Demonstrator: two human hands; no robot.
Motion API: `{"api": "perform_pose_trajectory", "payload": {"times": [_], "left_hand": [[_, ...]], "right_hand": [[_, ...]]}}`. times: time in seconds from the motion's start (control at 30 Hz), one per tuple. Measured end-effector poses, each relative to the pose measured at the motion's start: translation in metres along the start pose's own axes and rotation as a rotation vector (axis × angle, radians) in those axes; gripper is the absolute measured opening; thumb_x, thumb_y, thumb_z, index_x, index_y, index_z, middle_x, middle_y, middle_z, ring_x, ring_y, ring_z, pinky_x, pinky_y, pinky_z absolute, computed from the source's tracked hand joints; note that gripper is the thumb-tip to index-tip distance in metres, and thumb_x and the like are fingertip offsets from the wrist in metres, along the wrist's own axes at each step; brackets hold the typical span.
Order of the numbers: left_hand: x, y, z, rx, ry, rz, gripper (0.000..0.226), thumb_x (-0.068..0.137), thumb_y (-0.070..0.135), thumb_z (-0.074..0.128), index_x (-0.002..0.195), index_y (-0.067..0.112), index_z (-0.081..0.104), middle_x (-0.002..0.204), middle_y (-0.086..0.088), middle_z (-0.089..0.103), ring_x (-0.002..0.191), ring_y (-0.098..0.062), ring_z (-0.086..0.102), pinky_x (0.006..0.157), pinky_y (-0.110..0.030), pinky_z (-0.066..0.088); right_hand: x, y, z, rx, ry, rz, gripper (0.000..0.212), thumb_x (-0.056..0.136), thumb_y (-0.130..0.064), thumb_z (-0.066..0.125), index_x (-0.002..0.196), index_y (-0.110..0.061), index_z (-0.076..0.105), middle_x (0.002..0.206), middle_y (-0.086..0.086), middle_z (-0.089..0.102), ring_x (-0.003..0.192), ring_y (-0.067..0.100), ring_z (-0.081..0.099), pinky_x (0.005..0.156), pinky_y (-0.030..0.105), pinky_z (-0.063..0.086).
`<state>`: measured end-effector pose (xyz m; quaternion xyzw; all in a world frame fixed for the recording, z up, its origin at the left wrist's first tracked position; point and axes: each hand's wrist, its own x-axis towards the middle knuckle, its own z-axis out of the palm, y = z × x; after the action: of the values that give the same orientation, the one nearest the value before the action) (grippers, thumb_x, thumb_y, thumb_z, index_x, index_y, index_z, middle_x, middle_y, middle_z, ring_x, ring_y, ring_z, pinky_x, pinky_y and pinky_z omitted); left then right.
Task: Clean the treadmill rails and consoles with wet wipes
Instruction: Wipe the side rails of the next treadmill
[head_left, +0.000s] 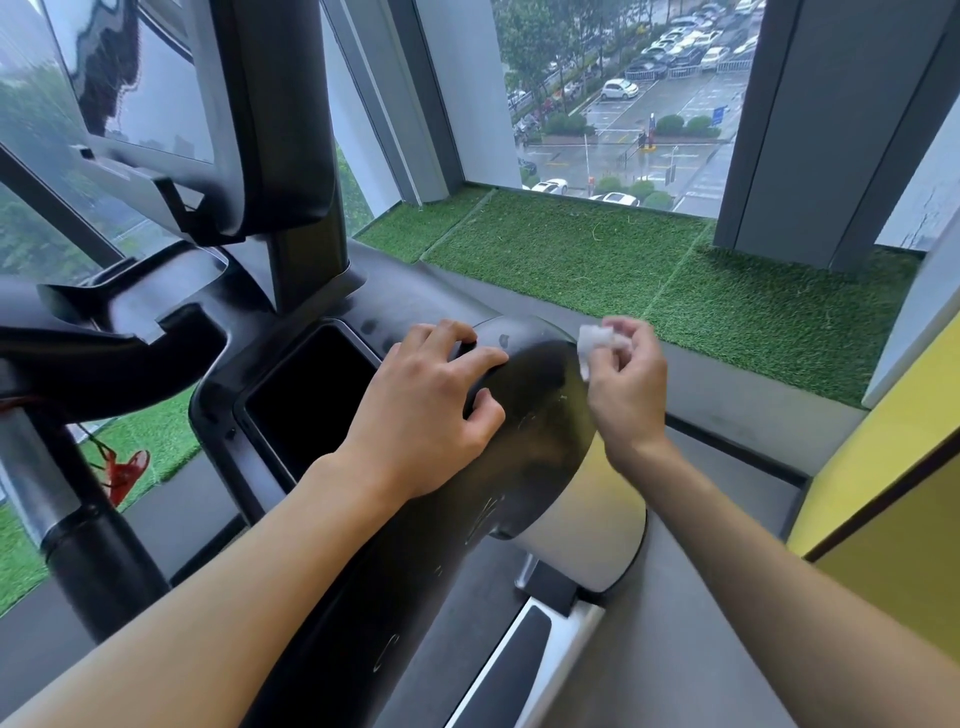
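Now we have both hands at the far end of the black rail, where it swells and meets the console beside a dark recessed tray. Our left hand lies on top of the rail with its fingers spread and bent. The fingertips press the rounded surface without closing round it. We judge it is there to steady us and to leave the rail's outer flank free. Our right hand pinches a crumpled white wipe between thumb and fingertips, the other fingers loosely curled behind it. It holds the wad at the rail's upper right edge, touching it or very nearly so. Bunching the wipe this way gives a firm pad for rubbing a curved face, and the rail shows pale scuffs and streaks lower down that likely need it. We judge the step in hand to be wiping this end of the rail. The screen above the console and the length of rail nearer us may be yet to do, though we cannot tell wet from dry on the black plastic. Green turf lies beyond the rail.
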<state>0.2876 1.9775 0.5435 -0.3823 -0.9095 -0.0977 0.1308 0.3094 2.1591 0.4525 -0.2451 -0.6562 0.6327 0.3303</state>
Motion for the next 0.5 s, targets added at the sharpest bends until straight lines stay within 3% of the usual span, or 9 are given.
{"api": "perform_pose_trajectory", "payload": {"times": [0.13, 0.23, 0.3, 0.4, 0.5], "left_hand": [[0.001, 0.000, 0.000, -0.005, 0.005, 0.000, 0.041, 0.083, 0.034, 0.046, 0.114, 0.023, 0.071, 0.115, -0.003, 0.060, 0.106, -0.028, 0.055, 0.088, -0.047, 0.050], [0.001, 0.000, 0.000, -0.003, 0.010, 0.003, 0.041, 0.083, 0.034, 0.047, 0.114, 0.023, 0.071, 0.114, -0.004, 0.060, 0.105, -0.028, 0.055, 0.087, -0.046, 0.050], [0.001, -0.001, 0.000, -0.004, 0.013, 0.003, 0.041, 0.082, 0.034, 0.047, 0.114, 0.023, 0.071, 0.114, -0.003, 0.060, 0.105, -0.028, 0.055, 0.087, -0.046, 0.050], [0.001, -0.001, 0.001, -0.008, 0.011, 0.007, 0.040, 0.082, 0.033, 0.048, 0.114, 0.023, 0.071, 0.113, -0.003, 0.060, 0.104, -0.029, 0.055, 0.086, -0.046, 0.050], [0.002, -0.001, 0.001, -0.006, 0.007, 0.010, 0.040, 0.082, 0.033, 0.048, 0.114, 0.024, 0.070, 0.114, -0.002, 0.059, 0.104, -0.028, 0.054, 0.086, -0.046, 0.049]], "right_hand": [[0.046, -0.025, 0.008, -0.098, -0.244, -0.027, 0.012, 0.095, -0.012, 0.054, 0.102, -0.015, 0.063, 0.096, 0.001, 0.062, 0.089, 0.014, 0.059, 0.075, 0.023, 0.046], [0.065, -0.021, 0.018, -0.373, -0.433, -0.037, 0.016, 0.096, -0.014, 0.057, 0.104, -0.009, 0.071, 0.114, 0.008, 0.057, 0.105, 0.018, 0.054, 0.089, 0.021, 0.038], [0.075, -0.021, 0.018, -0.530, -0.524, -0.071, 0.019, 0.097, -0.012, 0.057, 0.107, -0.007, 0.073, 0.121, 0.011, 0.059, 0.111, 0.020, 0.055, 0.090, 0.018, 0.034], [0.083, -0.029, 0.011, -0.553, -0.648, -0.014, 0.022, 0.097, -0.015, 0.058, 0.112, -0.009, 0.074, 0.112, 0.006, 0.067, 0.106, 0.016, 0.059, 0.086, 0.017, 0.041], [0.083, -0.037, 0.008, -0.431, -0.713, -0.003, 0.017, 0.095, -0.014, 0.062, 0.104, -0.017, 0.075, 0.116, 0.001, 0.067, 0.103, 0.009, 0.061, 0.091, 0.021, 0.044]]}}
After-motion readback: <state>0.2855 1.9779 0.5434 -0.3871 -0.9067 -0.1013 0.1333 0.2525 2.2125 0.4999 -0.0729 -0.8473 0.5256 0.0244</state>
